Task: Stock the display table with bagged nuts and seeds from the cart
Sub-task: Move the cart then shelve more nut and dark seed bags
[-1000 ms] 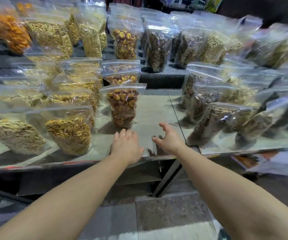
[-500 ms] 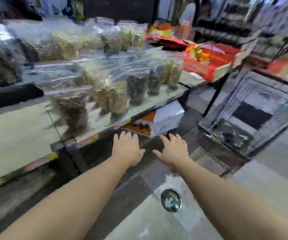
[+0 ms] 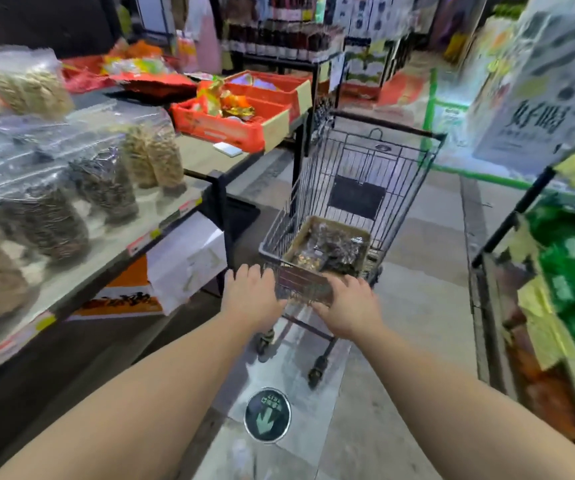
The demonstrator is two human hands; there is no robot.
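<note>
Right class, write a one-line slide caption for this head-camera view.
Both empty hands, left and right, reach toward the cart holding bagged nuts beside the display table.

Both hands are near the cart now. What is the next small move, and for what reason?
Probably reach both hands over the cart rim into the cardboard box and take a bag. The left hand and right hand look open and empty, and bags lie there.
</note>
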